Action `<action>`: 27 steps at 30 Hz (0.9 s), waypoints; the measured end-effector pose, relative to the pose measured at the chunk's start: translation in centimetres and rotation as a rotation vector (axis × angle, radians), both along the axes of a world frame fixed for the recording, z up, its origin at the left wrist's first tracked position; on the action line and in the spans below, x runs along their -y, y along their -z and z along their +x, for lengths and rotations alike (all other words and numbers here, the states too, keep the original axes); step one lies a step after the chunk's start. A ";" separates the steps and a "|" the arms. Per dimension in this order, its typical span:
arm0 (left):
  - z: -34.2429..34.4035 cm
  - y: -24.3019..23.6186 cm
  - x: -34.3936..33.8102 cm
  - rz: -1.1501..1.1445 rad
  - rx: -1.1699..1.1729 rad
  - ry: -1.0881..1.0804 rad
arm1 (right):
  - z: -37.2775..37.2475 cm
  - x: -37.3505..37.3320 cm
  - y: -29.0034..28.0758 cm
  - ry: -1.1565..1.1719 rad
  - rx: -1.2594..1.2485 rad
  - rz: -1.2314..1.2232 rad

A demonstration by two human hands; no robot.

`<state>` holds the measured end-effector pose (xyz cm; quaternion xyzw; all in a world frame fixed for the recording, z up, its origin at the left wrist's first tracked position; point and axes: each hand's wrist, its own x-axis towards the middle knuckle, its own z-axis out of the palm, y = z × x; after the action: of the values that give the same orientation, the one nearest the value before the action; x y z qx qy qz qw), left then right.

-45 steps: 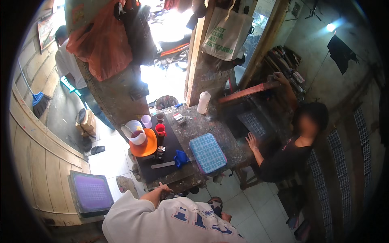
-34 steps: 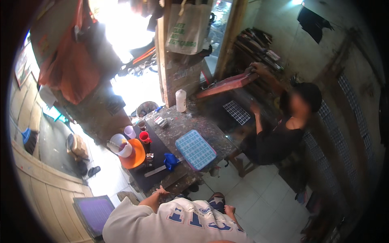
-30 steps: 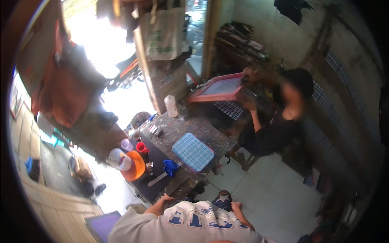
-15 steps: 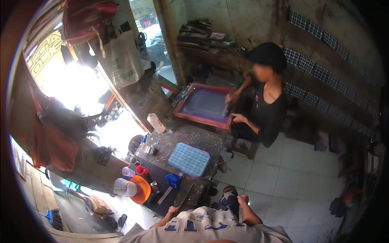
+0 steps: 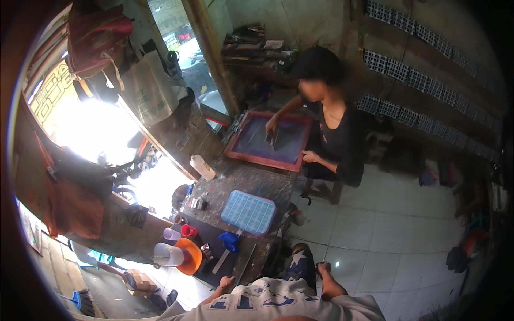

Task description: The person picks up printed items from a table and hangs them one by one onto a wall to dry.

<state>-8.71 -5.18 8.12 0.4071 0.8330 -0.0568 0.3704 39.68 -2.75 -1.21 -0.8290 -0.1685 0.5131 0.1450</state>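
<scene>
Red-framed screen (image 5: 286, 145) lowered flat, tool (image 5: 271, 140) moved to its middle by co-worker (image 5: 347, 134), unaided. L hand (image 5: 227, 281) kept nr table (image 5: 214, 188), R hand (image 5: 323, 267) nr knee (image 5: 303, 262); grips can't be told.

The loose shirt (image 5: 334, 307) is pale beige, with large dark-blue lettering (image 5: 244, 303) and short sleeves (image 5: 364, 306). Dark-blue bottoms (image 5: 303, 271) carry a pale star (image 5: 302, 257). The left hand (image 5: 227, 281) and right hand (image 5: 323, 267) are bare.

red bag (image 5: 100, 45) hanging beside pale bag (image 5: 152, 91), near bright doorway (image 5: 88, 131); stacked flat items (image 5: 251, 49) by back wall (image 5: 316, 27); gridded sheets (image 5: 412, 80) in rows; blue broom (image 5: 83, 301), lower left; cardboard box (image 5: 141, 282) near dark sandal (image 5: 171, 297)
</scene>
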 end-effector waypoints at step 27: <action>8.4 3.2 3.8 0.036 0.187 -0.347 | 2.3 -3.7 -9.9 -0.133 -0.097 0.134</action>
<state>-0.30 -8.99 4.92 0.2674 0.8536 0.0609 0.4429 41.97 0.96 8.70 -0.7786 -0.2498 0.5488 0.1741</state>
